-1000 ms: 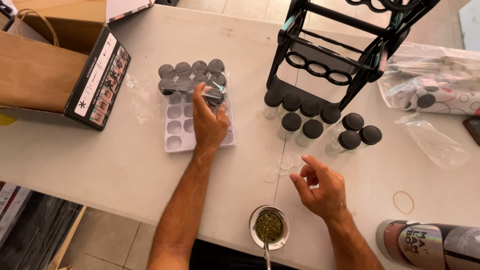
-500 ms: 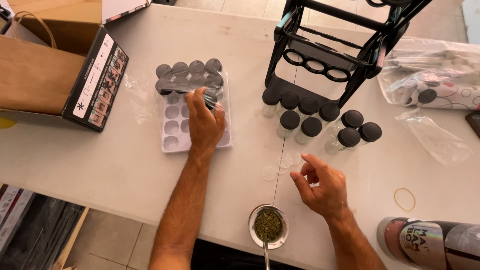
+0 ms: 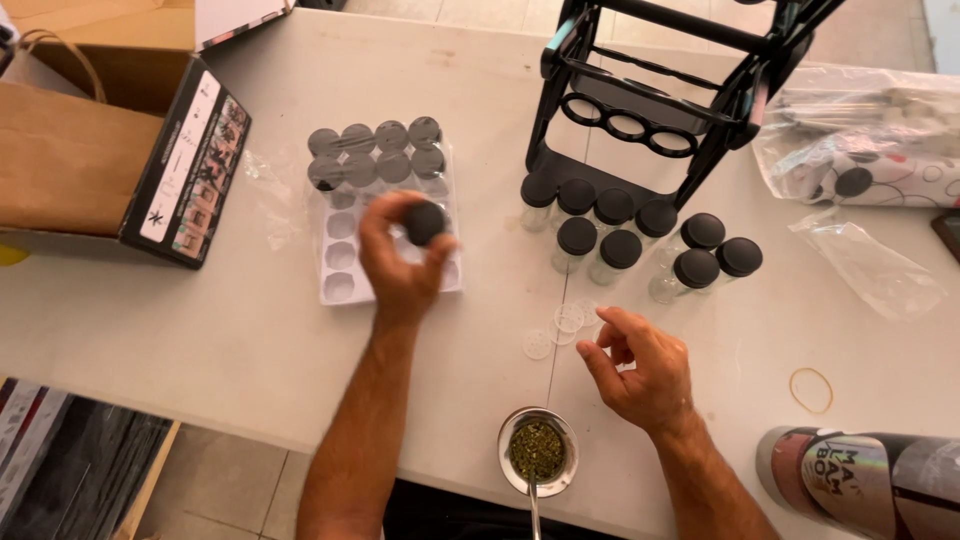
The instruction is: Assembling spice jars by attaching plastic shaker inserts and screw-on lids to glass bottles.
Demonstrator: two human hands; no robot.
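My left hand holds a small clear jar with a black lid above a white plastic tray. Several more black-lidded jars stand in the tray's far rows; its near pockets are bare. My right hand rests on the white table with fingers loosely curled, holding nothing, right beside several small clear plastic discs. A group of black-lidded jars stands just beyond that hand.
A black rack with ring holders stands at the back. A cardboard box lies far left, plastic bags far right. A metal cup of green herb sits near the front edge, a rubber band and a shiny can at right.
My left hand has lifted a black-lidded jar out of the tray and drawn it toward me. The right hand has barely moved.
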